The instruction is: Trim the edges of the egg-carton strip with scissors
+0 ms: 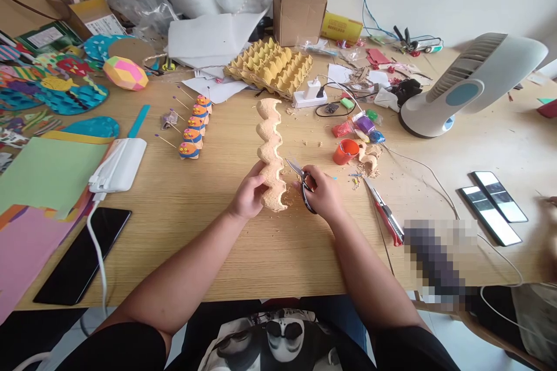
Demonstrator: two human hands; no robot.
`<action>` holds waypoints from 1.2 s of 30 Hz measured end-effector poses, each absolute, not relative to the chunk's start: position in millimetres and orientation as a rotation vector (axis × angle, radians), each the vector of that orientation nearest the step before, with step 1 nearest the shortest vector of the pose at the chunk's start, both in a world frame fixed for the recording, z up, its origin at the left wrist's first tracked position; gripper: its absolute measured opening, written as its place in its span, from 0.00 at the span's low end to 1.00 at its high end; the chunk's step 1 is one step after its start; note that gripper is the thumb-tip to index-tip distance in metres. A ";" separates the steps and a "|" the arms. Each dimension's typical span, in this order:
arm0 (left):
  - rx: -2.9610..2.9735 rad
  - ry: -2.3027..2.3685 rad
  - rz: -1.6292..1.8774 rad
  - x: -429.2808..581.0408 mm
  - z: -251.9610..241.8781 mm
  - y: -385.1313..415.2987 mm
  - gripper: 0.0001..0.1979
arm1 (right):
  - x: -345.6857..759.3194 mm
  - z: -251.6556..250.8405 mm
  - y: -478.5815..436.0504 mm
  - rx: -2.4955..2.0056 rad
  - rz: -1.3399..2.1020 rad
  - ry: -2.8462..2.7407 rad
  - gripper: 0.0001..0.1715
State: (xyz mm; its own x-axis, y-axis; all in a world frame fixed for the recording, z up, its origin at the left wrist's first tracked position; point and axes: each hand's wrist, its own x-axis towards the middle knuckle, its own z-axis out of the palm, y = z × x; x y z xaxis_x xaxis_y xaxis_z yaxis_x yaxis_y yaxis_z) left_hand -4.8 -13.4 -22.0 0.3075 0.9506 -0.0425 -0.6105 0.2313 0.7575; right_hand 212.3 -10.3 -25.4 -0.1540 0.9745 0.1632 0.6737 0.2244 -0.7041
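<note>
A long strip cut from an egg carton lies on the wooden table, running away from me. My left hand grips its near end from the left. My right hand holds black-handled scissors, blades parted and pointing at the strip's right edge. Cardboard crumbs are scattered around the strip.
A yellow egg tray, a cardboard box, a white fan, a red box cutter, an orange cup and clay pieces sit right and behind. Painted carton caterpillar, power bank, black phone, coloured paper lie left.
</note>
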 end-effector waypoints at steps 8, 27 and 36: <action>0.813 0.657 1.171 -3.4 -28.2 -12.8 0.28 | 214.3 -24.0 -11.8 -1.465 0.653 -1.967 0.17; 0.628 0.551 1.032 -3.0 -27.9 -16.0 0.26 | 209.3 -26.1 -12.4 -1.390 0.627 -1.951 0.16; 0.641 0.533 1.020 -4.6 -26.1 -16.2 0.28 | 209.0 -30.6 -12.2 -1.340 0.785 -1.840 0.22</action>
